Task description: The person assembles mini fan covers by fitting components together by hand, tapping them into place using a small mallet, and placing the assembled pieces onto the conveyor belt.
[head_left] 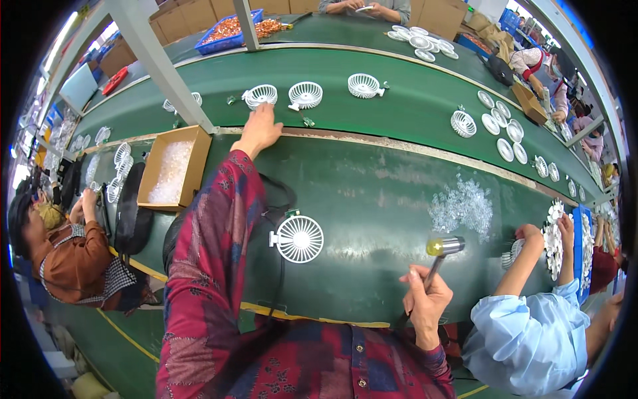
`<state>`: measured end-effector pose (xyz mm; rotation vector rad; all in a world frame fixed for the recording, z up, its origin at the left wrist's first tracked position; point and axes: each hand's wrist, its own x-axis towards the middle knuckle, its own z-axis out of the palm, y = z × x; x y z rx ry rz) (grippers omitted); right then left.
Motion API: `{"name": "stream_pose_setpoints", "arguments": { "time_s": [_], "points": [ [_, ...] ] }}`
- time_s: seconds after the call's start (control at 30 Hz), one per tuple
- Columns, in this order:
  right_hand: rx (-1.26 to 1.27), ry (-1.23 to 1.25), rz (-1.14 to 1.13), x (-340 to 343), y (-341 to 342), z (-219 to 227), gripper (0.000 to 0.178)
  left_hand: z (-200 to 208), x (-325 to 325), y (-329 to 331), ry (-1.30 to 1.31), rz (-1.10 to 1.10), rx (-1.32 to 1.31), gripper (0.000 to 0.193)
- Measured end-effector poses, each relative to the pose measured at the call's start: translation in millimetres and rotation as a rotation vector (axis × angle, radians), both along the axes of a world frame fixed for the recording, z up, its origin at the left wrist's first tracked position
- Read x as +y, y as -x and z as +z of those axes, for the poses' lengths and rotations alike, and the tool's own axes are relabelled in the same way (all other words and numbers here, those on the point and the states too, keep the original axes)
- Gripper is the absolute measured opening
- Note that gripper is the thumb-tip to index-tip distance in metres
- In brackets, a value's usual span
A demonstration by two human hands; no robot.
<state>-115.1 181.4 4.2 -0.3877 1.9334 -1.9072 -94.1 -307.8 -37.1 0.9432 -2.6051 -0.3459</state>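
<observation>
On the far green belt, my left hand (260, 126) reaches to a white round fan housing (262, 95), its fingers closed on the near rim; the fingertips are partly hidden. My right hand (427, 299) is wrapped round the handle of a hammer (446, 247), raised over the near bench. The hammer has a shiny metal head with a yellow face. A second white fan housing (300, 239) lies on the bench between my arms, with a small green circuit board at its top edge. To the right of it is a pile of small clear plastic pieces (461, 207).
More fan housings (306, 96) stand along the belt, with white round covers (505, 126) farther right. A cardboard box (174, 166) of clear pieces sits left of my arm. Metal posts (159, 63) rise there. Co-workers sit on both sides; one in a blue sleeve (525, 332) is close on my right.
</observation>
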Motion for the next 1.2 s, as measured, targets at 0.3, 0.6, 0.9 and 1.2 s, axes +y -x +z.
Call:
{"name": "stream_pose_setpoints", "arguments": {
  "time_s": [0.3,0.6,0.9,1.2],
  "points": [
    [-0.218,-0.112,0.098,-10.2,-4.1,-10.7,0.018,-8.1,-28.0,10.9,0.03,0.071,0.024,0.032],
    [-0.212,-0.043,0.148,-21.2,-0.8,-3.1,0.021,77.6,143.5,-19.1,-0.021,-0.186,0.436,0.018],
    [-0.116,0.039,0.18,-34.3,5.9,17.0,0.031,83.0,290.1,-55.0,-0.608,-0.561,0.384,0.012],
    [-0.187,0.012,0.168,-24.4,16.1,19.3,0.027,76.0,288.4,-82.6,-1.222,-0.377,0.535,0.024]
  ]
}}
